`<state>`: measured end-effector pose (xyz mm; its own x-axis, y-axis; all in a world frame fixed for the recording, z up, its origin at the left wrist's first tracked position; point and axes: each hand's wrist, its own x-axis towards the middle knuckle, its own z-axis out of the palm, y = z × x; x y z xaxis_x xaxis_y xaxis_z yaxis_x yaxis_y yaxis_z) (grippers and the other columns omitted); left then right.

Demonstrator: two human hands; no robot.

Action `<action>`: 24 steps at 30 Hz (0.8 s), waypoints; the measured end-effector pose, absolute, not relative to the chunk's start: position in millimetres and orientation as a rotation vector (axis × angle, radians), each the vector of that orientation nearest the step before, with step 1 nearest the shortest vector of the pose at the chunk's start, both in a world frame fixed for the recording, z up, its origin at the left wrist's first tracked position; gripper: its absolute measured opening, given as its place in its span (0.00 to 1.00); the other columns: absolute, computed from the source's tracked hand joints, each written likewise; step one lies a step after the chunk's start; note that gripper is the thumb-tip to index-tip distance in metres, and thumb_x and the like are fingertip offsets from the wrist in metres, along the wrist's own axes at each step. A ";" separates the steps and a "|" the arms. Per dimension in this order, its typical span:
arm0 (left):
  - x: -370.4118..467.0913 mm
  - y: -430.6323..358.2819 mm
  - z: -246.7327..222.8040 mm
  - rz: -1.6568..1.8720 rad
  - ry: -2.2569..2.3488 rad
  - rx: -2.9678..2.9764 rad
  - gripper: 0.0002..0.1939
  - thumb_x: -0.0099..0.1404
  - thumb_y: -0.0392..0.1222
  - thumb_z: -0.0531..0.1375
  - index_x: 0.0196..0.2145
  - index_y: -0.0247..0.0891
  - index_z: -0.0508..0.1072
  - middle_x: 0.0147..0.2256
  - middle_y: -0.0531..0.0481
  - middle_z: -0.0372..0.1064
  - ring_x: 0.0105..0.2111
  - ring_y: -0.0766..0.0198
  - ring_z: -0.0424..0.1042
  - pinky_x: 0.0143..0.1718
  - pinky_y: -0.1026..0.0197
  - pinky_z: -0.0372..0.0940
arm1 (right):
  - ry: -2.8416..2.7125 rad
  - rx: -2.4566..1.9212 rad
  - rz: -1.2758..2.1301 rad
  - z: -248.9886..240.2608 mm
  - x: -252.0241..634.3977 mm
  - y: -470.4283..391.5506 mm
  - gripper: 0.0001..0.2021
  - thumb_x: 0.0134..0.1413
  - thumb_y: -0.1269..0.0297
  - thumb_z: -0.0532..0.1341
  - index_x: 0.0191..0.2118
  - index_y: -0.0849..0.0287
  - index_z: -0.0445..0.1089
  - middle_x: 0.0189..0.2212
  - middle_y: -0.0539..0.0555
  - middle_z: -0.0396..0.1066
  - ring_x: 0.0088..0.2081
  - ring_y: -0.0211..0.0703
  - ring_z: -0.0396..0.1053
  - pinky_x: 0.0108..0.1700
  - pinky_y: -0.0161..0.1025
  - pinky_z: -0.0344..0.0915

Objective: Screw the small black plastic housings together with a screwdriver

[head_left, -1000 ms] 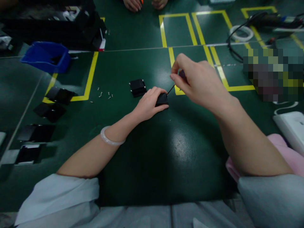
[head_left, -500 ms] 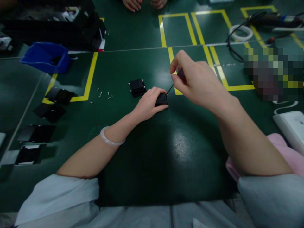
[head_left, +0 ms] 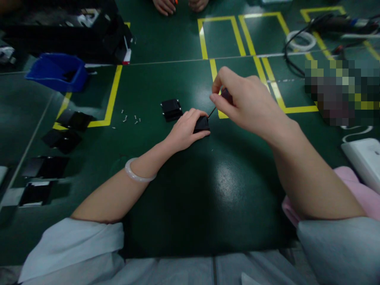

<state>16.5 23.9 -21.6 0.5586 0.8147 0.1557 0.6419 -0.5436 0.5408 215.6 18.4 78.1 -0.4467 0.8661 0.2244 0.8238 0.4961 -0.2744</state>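
My left hand (head_left: pixel 187 130) grips a small black block-like part (head_left: pixel 202 124) against the green tabletop, fingers along its far side and thumb along its near side. In my right hand (head_left: pixel 249 103) is a screwdriver (head_left: pixel 212 112), tilted, its dark handle mostly hidden by my fingers. The thin shaft slants down to the part's upper right corner; whether the tip sits in a screw I cannot tell. Just left of my left fingers lies a similar black part (head_left: pixel 171 109) with shiny screws at its corners. Several loose screws (head_left: pixel 135 117) are scattered farther left.
Several black pieces (head_left: pixel 47 166) line the left side, below a blue bin (head_left: pixel 59 73). A black crate (head_left: pixel 65 37) stands behind it. At the right are a cabled tool (head_left: pixel 338 25), a pink cloth (head_left: pixel 347 190) and a white device (head_left: pixel 363 160). Another person's hands (head_left: pixel 165 5) rest at the far edge.
My right thumb and index finger have shifted slightly on the screwdriver handle, and its shaft has barely moved. My left hand keeps its place on the black part.
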 end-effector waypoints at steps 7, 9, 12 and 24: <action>16.5 24.4 -21.8 0.548 1.175 2.369 0.21 0.66 0.47 0.63 0.53 0.37 0.67 0.50 0.41 0.67 0.51 0.50 0.68 0.55 0.50 0.63 | -2.399 -1.404 0.180 77.7 216.6 18.8 0.14 0.66 0.65 0.52 0.53 0.57 0.67 0.36 0.55 0.76 0.36 0.49 0.73 0.37 0.43 0.58; 16.5 24.5 -21.7 0.546 1.172 2.370 0.21 0.67 0.47 0.63 0.53 0.36 0.67 0.50 0.41 0.67 0.51 0.50 0.68 0.55 0.50 0.63 | -2.382 -1.409 0.200 77.9 216.6 18.4 0.13 0.65 0.65 0.53 0.52 0.56 0.67 0.36 0.55 0.76 0.36 0.49 0.73 0.37 0.42 0.59; 16.3 24.8 -22.0 0.545 1.170 2.369 0.21 0.67 0.47 0.63 0.53 0.37 0.66 0.50 0.41 0.67 0.51 0.50 0.68 0.56 0.49 0.63 | -2.377 -1.402 0.210 77.6 216.8 18.5 0.11 0.68 0.58 0.53 0.47 0.53 0.68 0.36 0.55 0.76 0.36 0.49 0.73 0.36 0.41 0.59; 16.8 24.1 -21.2 0.545 1.177 2.368 0.21 0.67 0.47 0.63 0.54 0.36 0.67 0.50 0.40 0.67 0.51 0.50 0.68 0.56 0.49 0.63 | -2.378 -1.408 0.235 77.9 215.7 18.8 0.10 0.67 0.59 0.53 0.48 0.54 0.67 0.36 0.55 0.75 0.36 0.50 0.73 0.37 0.42 0.60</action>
<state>16.8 24.1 -21.2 0.5604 0.8144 0.1509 0.6417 -0.5421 0.5425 215.7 18.8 77.9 -0.4345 0.8720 0.2254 0.8110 0.4876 -0.3232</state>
